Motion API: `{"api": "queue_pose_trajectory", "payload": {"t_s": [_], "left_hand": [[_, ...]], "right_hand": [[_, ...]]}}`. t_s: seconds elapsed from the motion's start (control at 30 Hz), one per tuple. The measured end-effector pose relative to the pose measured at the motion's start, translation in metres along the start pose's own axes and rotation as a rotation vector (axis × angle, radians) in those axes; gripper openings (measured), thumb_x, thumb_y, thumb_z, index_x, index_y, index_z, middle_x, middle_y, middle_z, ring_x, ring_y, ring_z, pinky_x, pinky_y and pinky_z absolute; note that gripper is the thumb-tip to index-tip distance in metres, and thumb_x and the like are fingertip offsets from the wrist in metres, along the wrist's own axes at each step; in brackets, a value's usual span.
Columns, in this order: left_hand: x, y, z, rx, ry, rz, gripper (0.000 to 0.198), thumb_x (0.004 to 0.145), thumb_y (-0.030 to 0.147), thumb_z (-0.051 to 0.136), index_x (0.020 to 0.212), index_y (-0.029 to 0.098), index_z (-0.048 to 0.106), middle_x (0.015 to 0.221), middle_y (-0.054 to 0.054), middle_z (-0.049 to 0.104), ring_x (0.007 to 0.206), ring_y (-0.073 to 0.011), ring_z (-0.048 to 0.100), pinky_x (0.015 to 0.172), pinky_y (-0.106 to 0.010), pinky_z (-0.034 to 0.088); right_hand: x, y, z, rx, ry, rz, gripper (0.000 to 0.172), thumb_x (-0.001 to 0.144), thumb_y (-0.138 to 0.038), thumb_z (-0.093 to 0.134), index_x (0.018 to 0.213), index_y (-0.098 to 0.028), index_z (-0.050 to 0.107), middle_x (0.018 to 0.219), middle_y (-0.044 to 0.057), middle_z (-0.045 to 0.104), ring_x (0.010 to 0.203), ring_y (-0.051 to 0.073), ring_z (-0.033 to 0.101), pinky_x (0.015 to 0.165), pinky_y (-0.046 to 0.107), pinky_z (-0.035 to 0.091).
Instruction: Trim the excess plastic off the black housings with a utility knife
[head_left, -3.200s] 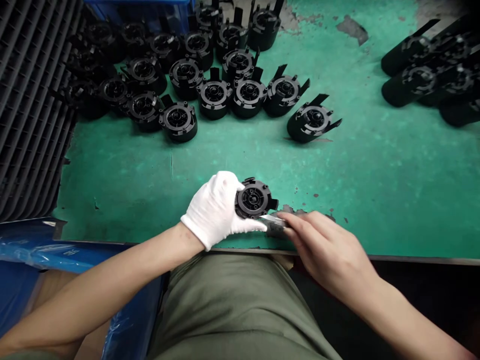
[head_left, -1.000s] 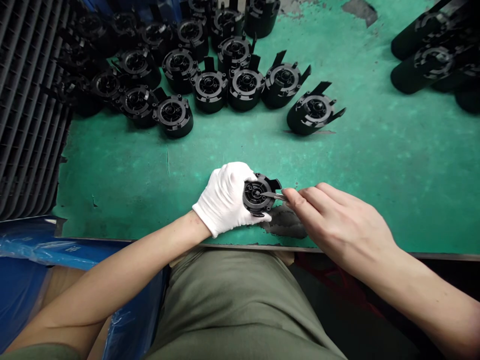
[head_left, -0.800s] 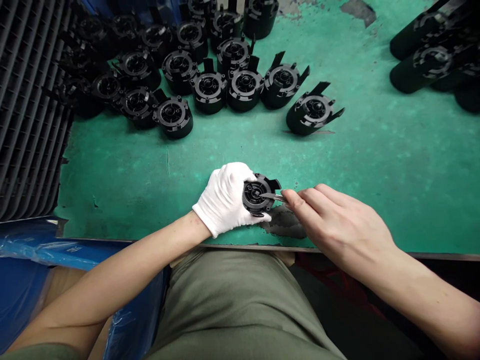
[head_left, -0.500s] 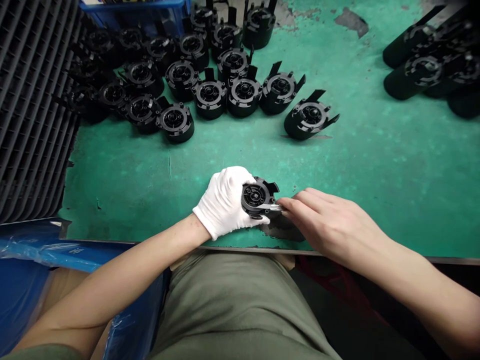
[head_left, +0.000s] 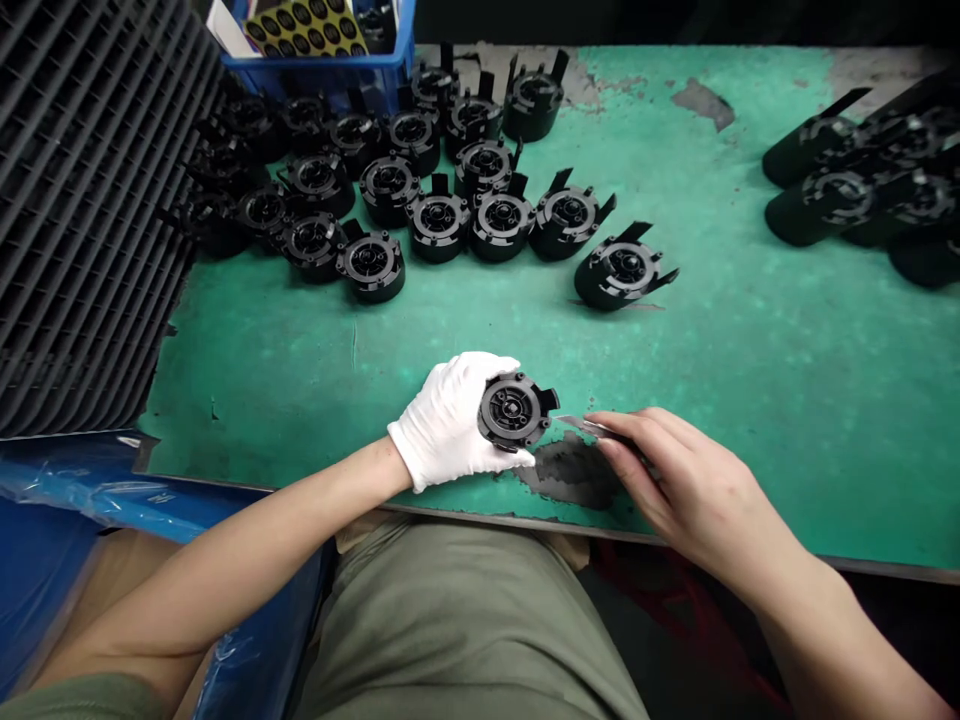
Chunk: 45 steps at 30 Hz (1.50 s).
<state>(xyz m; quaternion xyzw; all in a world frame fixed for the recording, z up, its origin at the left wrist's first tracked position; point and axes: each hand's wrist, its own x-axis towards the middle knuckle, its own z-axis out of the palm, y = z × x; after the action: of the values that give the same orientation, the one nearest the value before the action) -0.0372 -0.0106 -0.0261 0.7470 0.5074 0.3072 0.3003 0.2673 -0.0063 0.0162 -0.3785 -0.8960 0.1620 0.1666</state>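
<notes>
My left hand [head_left: 450, 425], in a white glove, is wrapped round a round black plastic housing [head_left: 513, 410]. The ribbed end of the housing faces up at me, and a curved tab juts from its right edge. My bare right hand [head_left: 667, 465] pinches a thin metal blade [head_left: 576, 425], which looks like a small knife. Its tip points left and lies just right of the housing's rim, seemingly apart from it. The handle is mostly hidden in my fingers.
Several similar black housings [head_left: 501, 222] stand at the back left of the green table [head_left: 465, 325]. More black parts [head_left: 821, 205] are at the right. A blue bin [head_left: 390, 75] holds a sticker sheet [head_left: 304, 28]. Stacked black grid trays [head_left: 82, 210] rise on the left.
My right hand has drawn the blade off the housing's face, to the right and slightly down. The left hand still holds the housing. The whole view has shifted, showing more of the blue bin.
</notes>
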Motion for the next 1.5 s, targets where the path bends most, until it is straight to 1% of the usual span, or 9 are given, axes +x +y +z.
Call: {"api": "queue_pose_trajectory", "payload": {"t_s": [0.2, 0.27, 0.43, 0.53, 0.7, 0.83, 1.13, 1.33, 1.5], "left_hand": [[0.001, 0.046, -0.069, -0.217, 0.271, 0.006, 0.097, 0.082, 0.077, 0.086, 0.154, 0.026, 0.045, 0.156, -0.018, 0.061, 0.143, -0.0382, 0.067, 0.123, -0.060, 0.057], [0.005, 0.042, -0.074, -0.112, 0.184, 0.126, 0.101, 0.071, 0.066, 0.099, 0.150, 0.025, 0.050, 0.150, -0.017, 0.066, 0.141, -0.0412, 0.068, 0.123, -0.064, 0.056], [0.007, -0.001, -0.052, 0.062, -0.271, 0.186, 0.100, 0.082, 0.026, 0.088, 0.169, 0.021, 0.037, 0.161, -0.023, 0.063, 0.149, -0.0417, 0.064, 0.123, -0.062, 0.057], [0.001, -0.008, -0.051, -0.011, -0.228, 0.170, 0.093, 0.092, 0.014, 0.065, 0.175, 0.025, 0.026, 0.177, -0.018, 0.047, 0.167, -0.0343, 0.045, 0.136, -0.059, 0.045], [-0.008, -0.006, -0.045, -0.105, -0.051, 0.018, 0.074, 0.104, 0.031, 0.066, 0.171, 0.022, 0.036, 0.171, -0.021, 0.053, 0.159, -0.0336, 0.056, 0.129, -0.057, 0.053], [0.000, -0.005, -0.026, -0.016, -0.052, -0.023, 0.122, 0.076, 0.067, 0.096, 0.169, 0.013, 0.038, 0.170, -0.029, 0.051, 0.159, -0.0454, 0.053, 0.132, -0.064, 0.047], [0.015, -0.009, -0.002, 0.091, 0.016, -0.032, 0.103, 0.076, 0.058, 0.099, 0.157, 0.017, 0.051, 0.151, -0.020, 0.070, 0.139, -0.0403, 0.070, 0.122, -0.055, 0.056], [0.014, -0.015, 0.000, 0.083, 0.027, 0.004, 0.095, 0.072, 0.053, 0.100, 0.150, 0.021, 0.056, 0.146, -0.016, 0.073, 0.135, -0.0386, 0.072, 0.117, -0.053, 0.058], [0.015, -0.015, 0.002, 0.079, 0.043, 0.018, 0.093, 0.073, 0.053, 0.098, 0.150, 0.020, 0.056, 0.145, -0.017, 0.073, 0.136, -0.0387, 0.072, 0.119, -0.054, 0.057]], "right_hand": [[-0.003, 0.010, -0.019, -0.143, 0.209, 0.150, 0.031, 0.107, -0.018, 0.068, 0.135, -0.032, 0.068, 0.111, 0.005, 0.082, 0.087, 0.024, 0.079, 0.075, 0.035, 0.059], [-0.004, 0.013, -0.026, -0.197, 0.252, 0.177, 0.031, 0.106, -0.017, 0.069, 0.133, -0.033, 0.069, 0.109, 0.006, 0.083, 0.084, 0.026, 0.080, 0.070, 0.037, 0.058], [-0.003, 0.017, -0.024, -0.193, 0.211, 0.199, 0.035, 0.108, -0.018, 0.065, 0.138, -0.034, 0.068, 0.112, 0.006, 0.083, 0.086, 0.028, 0.081, 0.072, 0.040, 0.060], [0.003, 0.014, -0.014, -0.143, 0.214, 0.135, 0.029, 0.109, -0.021, 0.067, 0.136, -0.030, 0.069, 0.109, 0.004, 0.081, 0.085, 0.024, 0.079, 0.073, 0.036, 0.059], [0.020, 0.011, 0.000, -0.043, 0.128, 0.007, 0.025, 0.109, -0.019, 0.066, 0.134, -0.023, 0.068, 0.106, 0.004, 0.078, 0.089, 0.019, 0.076, 0.080, 0.032, 0.057], [0.030, 0.011, 0.000, -0.064, 0.113, -0.026, 0.024, 0.109, -0.018, 0.066, 0.133, -0.021, 0.068, 0.104, 0.004, 0.075, 0.087, 0.018, 0.073, 0.080, 0.031, 0.055], [0.046, -0.006, 0.017, -0.031, -0.064, -0.152, 0.051, 0.115, -0.032, 0.057, 0.163, -0.018, 0.050, 0.091, 0.001, 0.062, 0.069, 0.016, 0.061, 0.061, 0.029, 0.048], [0.047, 0.001, 0.017, 0.030, -0.058, -0.169, 0.017, 0.114, -0.026, 0.058, 0.126, -0.020, 0.067, 0.096, 0.002, 0.066, 0.074, 0.015, 0.065, 0.066, 0.029, 0.050], [0.051, -0.001, 0.019, 0.000, -0.042, -0.141, 0.038, 0.114, -0.026, 0.058, 0.151, -0.018, 0.059, 0.096, 0.003, 0.068, 0.075, 0.017, 0.067, 0.065, 0.029, 0.049]]}}
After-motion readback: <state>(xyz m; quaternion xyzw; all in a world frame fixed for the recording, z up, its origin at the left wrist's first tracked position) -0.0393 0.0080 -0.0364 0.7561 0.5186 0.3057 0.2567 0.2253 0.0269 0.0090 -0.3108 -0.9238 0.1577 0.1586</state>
